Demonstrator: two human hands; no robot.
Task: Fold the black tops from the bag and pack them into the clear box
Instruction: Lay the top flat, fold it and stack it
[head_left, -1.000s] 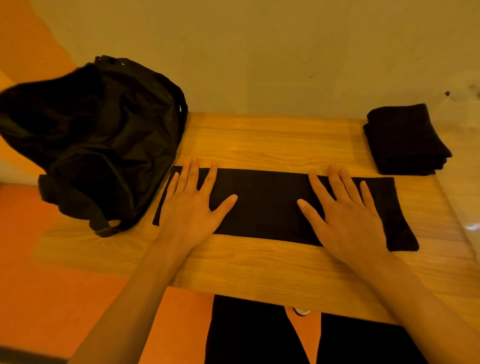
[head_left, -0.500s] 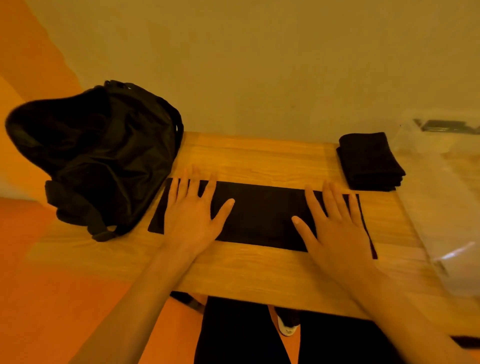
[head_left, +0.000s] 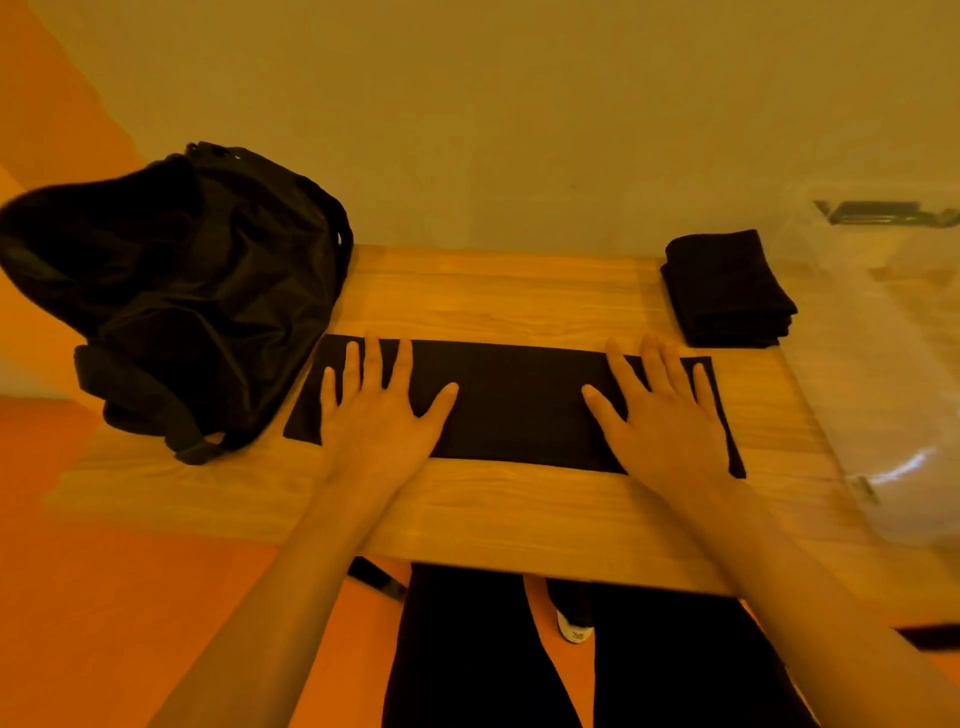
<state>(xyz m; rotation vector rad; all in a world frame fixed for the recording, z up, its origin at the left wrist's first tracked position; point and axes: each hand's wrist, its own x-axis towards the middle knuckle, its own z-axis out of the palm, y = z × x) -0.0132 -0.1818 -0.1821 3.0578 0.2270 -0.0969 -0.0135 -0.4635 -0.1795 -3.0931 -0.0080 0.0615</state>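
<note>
The person is working partway through the job. One black top (head_left: 519, 405) is lying across the middle of the desk (head_left: 519, 296), already folded down into a long narrow strip running left to right. The left hand (head_left: 379, 415) is pressing flat on the strip's left end with its fingers straight and spread, grasping nothing. The right hand (head_left: 670, 421) is doing the same on the right end, equally flat and released. As I judge it, this top is being smoothed ahead of its final folds, which are not yet made.

One pile of folded tops (head_left: 727, 291) is sitting at the far right corner of the desk, well apart from the strip. Several layers are showing along its near edge, but how many garments they make up I cannot tell. That pile is waiting to be packed, since it is lying on the desk and not inside the one clear box (head_left: 893, 395), which is standing just beside the desk's right edge. Whether anything is lying in the box I cannot tell.

One bag (head_left: 182, 291) is slumping at the far left, near the strip's left end. Whether more tops are remaining inside it is hidden.
</note>
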